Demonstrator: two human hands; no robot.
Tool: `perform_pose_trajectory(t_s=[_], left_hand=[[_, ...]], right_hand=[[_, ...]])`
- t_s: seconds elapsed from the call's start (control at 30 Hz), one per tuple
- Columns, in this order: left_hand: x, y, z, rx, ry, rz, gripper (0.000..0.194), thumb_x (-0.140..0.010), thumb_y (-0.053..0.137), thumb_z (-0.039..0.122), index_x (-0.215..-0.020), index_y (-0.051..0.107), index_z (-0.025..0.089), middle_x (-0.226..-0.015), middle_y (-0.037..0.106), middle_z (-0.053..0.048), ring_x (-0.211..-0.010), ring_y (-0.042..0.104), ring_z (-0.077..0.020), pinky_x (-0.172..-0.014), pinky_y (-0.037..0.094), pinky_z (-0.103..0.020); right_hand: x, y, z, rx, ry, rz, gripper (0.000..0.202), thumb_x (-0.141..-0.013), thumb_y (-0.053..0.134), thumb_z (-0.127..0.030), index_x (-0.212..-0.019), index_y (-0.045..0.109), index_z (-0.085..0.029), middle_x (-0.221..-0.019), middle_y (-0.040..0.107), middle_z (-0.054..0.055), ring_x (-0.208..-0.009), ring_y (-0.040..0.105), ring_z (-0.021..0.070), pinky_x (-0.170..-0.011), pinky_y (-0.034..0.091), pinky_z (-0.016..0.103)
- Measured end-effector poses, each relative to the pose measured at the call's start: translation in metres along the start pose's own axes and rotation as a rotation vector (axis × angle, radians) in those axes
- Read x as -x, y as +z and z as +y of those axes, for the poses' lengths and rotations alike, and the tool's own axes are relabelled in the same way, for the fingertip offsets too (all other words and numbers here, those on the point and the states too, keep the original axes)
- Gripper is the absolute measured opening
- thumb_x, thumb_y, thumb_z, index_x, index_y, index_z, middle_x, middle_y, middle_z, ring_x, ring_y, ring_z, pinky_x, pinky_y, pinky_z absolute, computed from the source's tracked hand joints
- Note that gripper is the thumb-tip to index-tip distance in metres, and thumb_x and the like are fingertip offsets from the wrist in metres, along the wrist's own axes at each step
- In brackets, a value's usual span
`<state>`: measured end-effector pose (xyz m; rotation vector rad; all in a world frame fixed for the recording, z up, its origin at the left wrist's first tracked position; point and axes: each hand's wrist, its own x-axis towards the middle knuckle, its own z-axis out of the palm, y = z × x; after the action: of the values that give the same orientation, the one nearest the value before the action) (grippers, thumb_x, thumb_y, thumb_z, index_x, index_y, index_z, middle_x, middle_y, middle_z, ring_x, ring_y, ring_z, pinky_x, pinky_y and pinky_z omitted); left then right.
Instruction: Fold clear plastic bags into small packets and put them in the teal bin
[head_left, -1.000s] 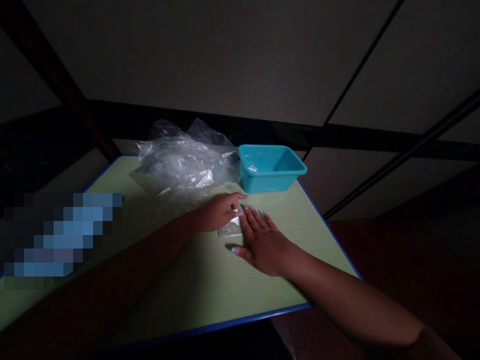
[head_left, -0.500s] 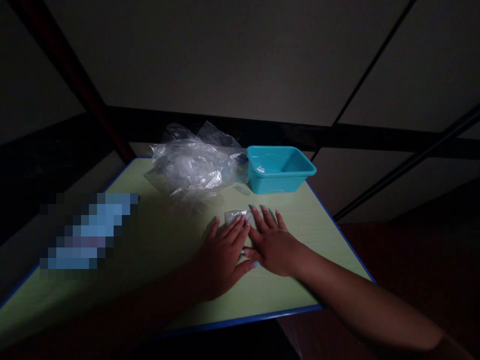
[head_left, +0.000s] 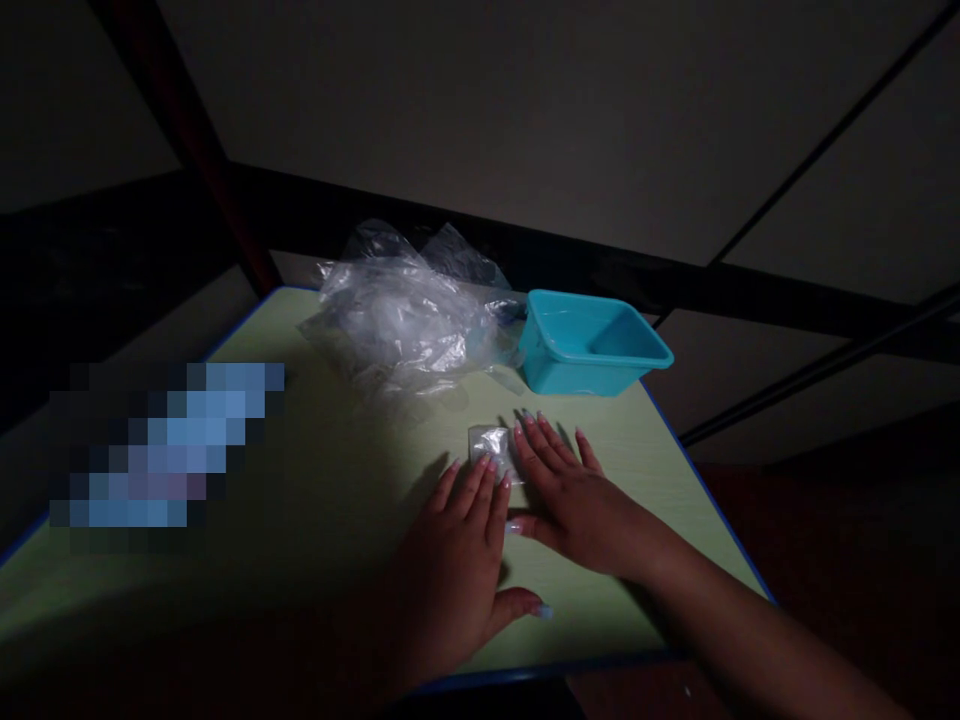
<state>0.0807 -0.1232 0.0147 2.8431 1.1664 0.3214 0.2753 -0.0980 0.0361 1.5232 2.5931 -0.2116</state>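
Observation:
A small square of folded clear plastic, shiny and perhaps a bag, lies flat on the pale green table. The fingertips of my left hand rest on its near edge, fingers stretched out and thumb pointing right. On the other side, my right hand is spread flat, its index finger by the right edge of the plastic. Part of that edge is hidden by the fingers. Neither hand grips anything.
A heap of crumpled clear plastic bags sits at the back of the table. Beside it, at the back right, stands a turquoise basin. A blurred-out bluish patch covers something at the left. Dark panels rise behind the table.
My left hand has drawn back toward me, and my hands have come slightly apart, uncovering more of the plastic square. The view has tilted and shifted a little.

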Motion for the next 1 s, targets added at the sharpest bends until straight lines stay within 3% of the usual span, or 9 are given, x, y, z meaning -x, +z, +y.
perform_pose_trajectory(t_s=[0.13, 0.27, 0.43, 0.6, 0.67, 0.77, 0.83, 1.0], left_hand=[[0.002, 0.001, 0.004, -0.012, -0.043, -0.009, 0.097, -0.081, 0.037, 0.08, -0.135, 0.051, 0.001, -0.144, 0.041, -0.026, -0.136, 0.037, -0.0395, -0.111, 0.026, -0.06], [0.002, 0.002, 0.007, 0.002, -0.074, -0.002, 0.092, -0.081, 0.04, 0.078, -0.131, 0.056, 0.002, -0.143, 0.042, -0.028, -0.136, 0.036, -0.0409, -0.108, 0.023, -0.067], [0.001, 0.005, 0.006, 0.032, -0.085, 0.092, 0.085, -0.078, 0.046, 0.078, -0.121, 0.064, 0.008, -0.138, 0.048, -0.028, -0.132, 0.041, -0.0411, -0.107, 0.023, -0.068], [0.0, 0.005, 0.001, 0.059, -0.031, 0.202, 0.08, -0.08, 0.048, 0.075, -0.124, 0.062, 0.01, -0.14, 0.05, -0.02, -0.137, 0.034, -0.037, -0.115, 0.012, -0.059], [-0.001, 0.003, -0.003, 0.067, 0.026, 0.206, 0.078, -0.085, 0.045, 0.07, -0.133, 0.055, 0.009, -0.145, 0.046, -0.018, -0.14, 0.029, -0.0343, -0.117, 0.009, -0.056], [-0.006, -0.001, -0.013, 0.09, 0.104, 0.176, 0.071, -0.089, 0.045, 0.063, -0.14, 0.046, 0.014, -0.15, 0.039, -0.015, -0.142, 0.027, -0.0321, -0.116, 0.01, -0.056], [-0.01, -0.002, -0.019, 0.11, 0.134, 0.154, 0.067, -0.09, 0.045, 0.061, -0.142, 0.044, 0.018, -0.152, 0.036, -0.012, -0.143, 0.026, -0.031, -0.116, 0.012, -0.056], [-0.017, 0.001, -0.027, 0.113, 0.154, 0.09, 0.065, -0.092, 0.043, 0.061, -0.144, 0.039, 0.022, -0.154, 0.031, -0.012, -0.144, 0.025, -0.0298, -0.113, 0.015, -0.06]], right_hand=[[-0.002, 0.0, 0.003, -0.02, -0.031, 0.007, 0.08, -0.097, 0.037, -0.052, -0.152, -0.011, -0.019, -0.158, 0.004, 0.015, -0.146, 0.002, 0.031, -0.111, 0.014, 0.064], [-0.008, -0.001, 0.004, -0.044, -0.112, 0.077, 0.069, -0.1, 0.032, -0.04, -0.153, -0.008, -0.019, -0.158, 0.005, 0.015, -0.146, 0.003, 0.0279, -0.112, 0.012, 0.063], [-0.009, -0.01, -0.002, -0.058, -0.298, 0.144, 0.066, -0.099, 0.038, -0.042, -0.153, 0.012, -0.016, -0.157, 0.02, 0.015, -0.146, 0.016, 0.026, -0.114, 0.01, 0.06], [-0.001, -0.025, 0.001, -0.217, -0.393, 0.242, 0.054, -0.098, 0.043, -0.04, -0.146, 0.036, -0.015, -0.149, 0.041, 0.015, -0.139, 0.035, 0.0253, -0.113, 0.025, 0.052], [0.0, -0.032, 0.012, -0.344, -0.292, 0.357, 0.04, -0.098, 0.043, -0.035, -0.133, 0.052, -0.019, -0.136, 0.056, 0.012, -0.127, 0.05, 0.0231, -0.106, 0.038, 0.044], [-0.002, -0.039, 0.037, -0.422, 0.072, 0.482, 0.027, -0.095, 0.047, -0.033, -0.107, 0.065, -0.017, -0.103, 0.071, 0.011, -0.091, 0.066, 0.0213, -0.079, 0.049, 0.032], [-0.005, -0.039, 0.053, -0.372, 0.218, 0.36, 0.023, -0.092, 0.048, -0.032, -0.094, 0.066, -0.017, -0.085, 0.071, 0.009, -0.07, 0.063, 0.0192, -0.062, 0.045, 0.029], [-0.014, -0.034, 0.072, -0.282, 0.334, 0.137, 0.022, -0.086, 0.057, -0.035, -0.074, 0.062, -0.017, -0.067, 0.064, 0.006, -0.057, 0.05, 0.0154, -0.052, 0.031, 0.027]])
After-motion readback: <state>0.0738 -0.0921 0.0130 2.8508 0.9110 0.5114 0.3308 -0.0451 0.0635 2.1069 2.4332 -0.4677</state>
